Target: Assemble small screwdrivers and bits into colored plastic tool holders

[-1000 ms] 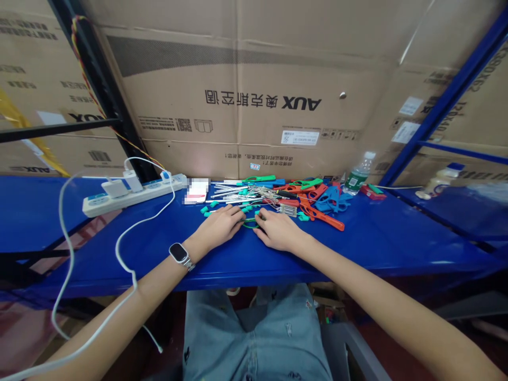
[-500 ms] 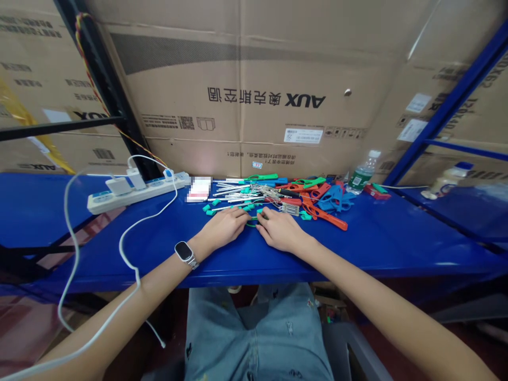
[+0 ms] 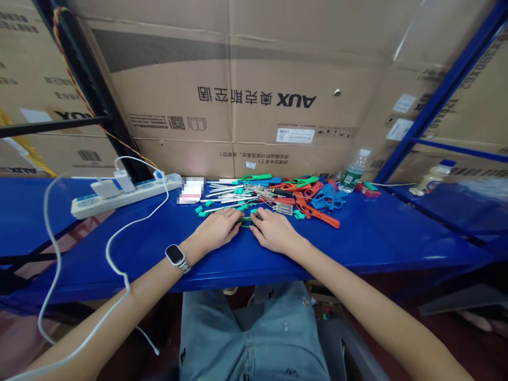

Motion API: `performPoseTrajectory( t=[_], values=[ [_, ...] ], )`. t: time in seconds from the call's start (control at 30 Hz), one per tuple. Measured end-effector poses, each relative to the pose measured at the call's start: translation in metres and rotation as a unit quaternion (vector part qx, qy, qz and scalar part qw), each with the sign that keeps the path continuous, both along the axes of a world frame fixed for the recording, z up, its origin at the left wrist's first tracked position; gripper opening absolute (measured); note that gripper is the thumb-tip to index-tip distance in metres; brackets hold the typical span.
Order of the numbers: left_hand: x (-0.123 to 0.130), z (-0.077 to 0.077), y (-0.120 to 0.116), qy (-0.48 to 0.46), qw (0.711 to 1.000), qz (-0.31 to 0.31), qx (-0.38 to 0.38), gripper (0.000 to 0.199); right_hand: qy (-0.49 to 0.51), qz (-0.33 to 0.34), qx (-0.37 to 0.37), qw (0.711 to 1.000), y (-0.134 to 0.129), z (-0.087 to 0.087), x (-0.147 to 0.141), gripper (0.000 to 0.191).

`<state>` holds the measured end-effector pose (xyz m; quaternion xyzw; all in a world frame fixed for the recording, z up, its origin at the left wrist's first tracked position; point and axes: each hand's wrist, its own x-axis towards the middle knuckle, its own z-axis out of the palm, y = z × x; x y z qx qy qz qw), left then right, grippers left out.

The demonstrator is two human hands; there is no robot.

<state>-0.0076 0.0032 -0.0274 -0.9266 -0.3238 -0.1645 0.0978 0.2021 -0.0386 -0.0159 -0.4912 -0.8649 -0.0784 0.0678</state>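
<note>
Close together at the front of the pile, my left hand (image 3: 219, 228) and my right hand (image 3: 274, 229) both have bent fingers closed on a green plastic piece (image 3: 246, 223). Only a thin part of it shows between my fingertips; its exact kind is hidden. A teal plastic cap (image 3: 254, 210) shows by my right fingertips. Right behind my hands lie several thin metal tubes (image 3: 224, 193), some with teal ends. To their right are orange lighter-type handles (image 3: 322, 216), blue handles (image 3: 329, 198) and a green handle (image 3: 256, 177).
A white power strip (image 3: 127, 197) with plugged-in chargers lies on the blue table (image 3: 377, 238) at left. Its white cable (image 3: 115, 238) crosses my left forearm. A water bottle (image 3: 353, 172) and a red box (image 3: 367, 190) stand at right. Large cardboard (image 3: 254, 63) rises behind.
The view has shifted slightly, so most things appear a little farther left. My hands stay together on the green plastic piece, with only slight finger movement.
</note>
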Motion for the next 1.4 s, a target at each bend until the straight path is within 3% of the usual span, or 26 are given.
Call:
performPoseTrajectory(
  t=[0.27, 0.73, 1.17, 1.4],
  values=[
    [-0.003, -0.003, 0.003, 0.007, 0.999, -0.031, 0.015, 0.025, 0.001, -0.002, -0.005, 1.0, -0.001, 0.0, 0.001, 0.044],
    [-0.002, -0.002, 0.001, 0.007, 1.0, -0.018, 0.011, 0.026, 0.044, 0.015, -0.003, 0.999, -0.001, -0.004, 0.006, 0.043],
    [-0.007, -0.002, 0.003, 0.026, 0.999, -0.032, 0.029, 0.027, -0.051, 0.016, -0.02, 0.998, 0.001, 0.014, -0.002, 0.034],
    [-0.006, 0.001, 0.001, 0.038, 0.999, 0.0, 0.037, 0.026, -0.02, 0.011, -0.034, 0.999, 0.019, 0.02, 0.002, 0.035]
  ],
)
